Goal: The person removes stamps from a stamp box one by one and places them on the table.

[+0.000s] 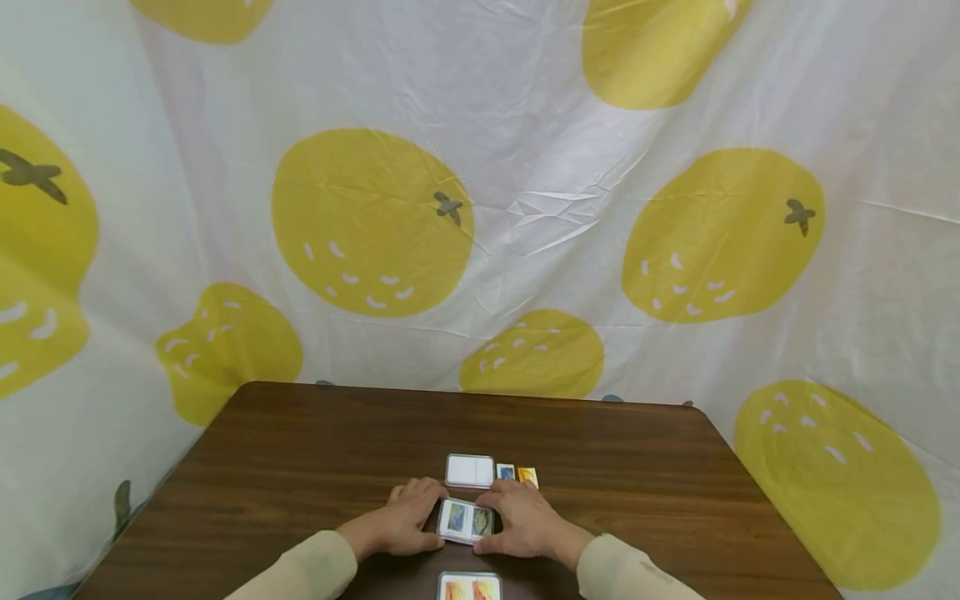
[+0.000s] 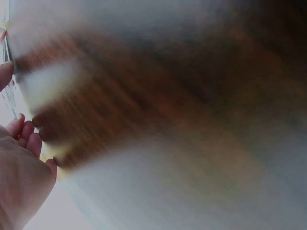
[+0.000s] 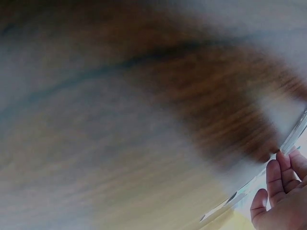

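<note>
Both hands grip a flat, clear-edged case [image 1: 456,518] from its two sides over the dark wood table. Inside are two small stamp-like pictures, one blue-green, the other darker green. My left hand [image 1: 405,518] pinches the left side, thumb at the near corner, fingers at the far one. On the opposite side my right hand [image 1: 523,518] holds the right edge in the same way. The case lies slightly askew. In the left wrist view the left hand [image 2: 24,177] shows at the left edge; the right hand [image 3: 283,203] sits in the lower right of the right wrist view.
Beyond the hands lies a similar case [image 1: 470,471] with a white inside. Beside it are a blue stamp-like piece [image 1: 506,472] and an orange one [image 1: 528,477]. Another case [image 1: 470,588] with two orange pictures lies nearest me. A lemon-print cloth [image 1: 525,250] hangs behind the table [image 1: 337,442].
</note>
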Motion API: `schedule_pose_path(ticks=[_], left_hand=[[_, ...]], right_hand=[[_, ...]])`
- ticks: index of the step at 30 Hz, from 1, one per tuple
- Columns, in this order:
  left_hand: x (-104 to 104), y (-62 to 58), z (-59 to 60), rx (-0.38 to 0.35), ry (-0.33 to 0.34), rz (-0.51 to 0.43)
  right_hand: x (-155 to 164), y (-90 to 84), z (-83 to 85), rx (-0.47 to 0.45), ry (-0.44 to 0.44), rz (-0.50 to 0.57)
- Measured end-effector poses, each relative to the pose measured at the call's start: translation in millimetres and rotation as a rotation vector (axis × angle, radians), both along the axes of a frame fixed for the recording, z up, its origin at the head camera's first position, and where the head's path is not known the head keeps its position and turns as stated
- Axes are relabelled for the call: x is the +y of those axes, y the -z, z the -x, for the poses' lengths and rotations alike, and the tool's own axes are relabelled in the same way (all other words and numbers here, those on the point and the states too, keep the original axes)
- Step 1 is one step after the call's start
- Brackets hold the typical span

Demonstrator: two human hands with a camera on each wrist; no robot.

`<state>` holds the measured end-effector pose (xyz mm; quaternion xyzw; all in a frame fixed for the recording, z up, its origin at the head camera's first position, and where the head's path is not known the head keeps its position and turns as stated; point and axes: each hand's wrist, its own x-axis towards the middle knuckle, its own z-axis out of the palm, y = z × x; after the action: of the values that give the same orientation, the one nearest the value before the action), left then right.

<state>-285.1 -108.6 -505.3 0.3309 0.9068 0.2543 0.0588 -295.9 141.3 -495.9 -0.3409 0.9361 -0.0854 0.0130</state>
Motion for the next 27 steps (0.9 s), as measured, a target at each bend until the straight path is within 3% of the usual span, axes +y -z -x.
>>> schedule_pose_path(ticks=[14, 27], left_hand=[[-6.1, 2.4, 4.5, -0.023, 0.024, -0.051], [0.7, -0.3, 1.4, 0.016, -0.005, -0.016]], right_hand=[[-2.4, -3.4, -2.2, -0.018, -0.011, 0.009], [2.1, -1.5, -0.9, -0.042, 0.021, 0.007]])
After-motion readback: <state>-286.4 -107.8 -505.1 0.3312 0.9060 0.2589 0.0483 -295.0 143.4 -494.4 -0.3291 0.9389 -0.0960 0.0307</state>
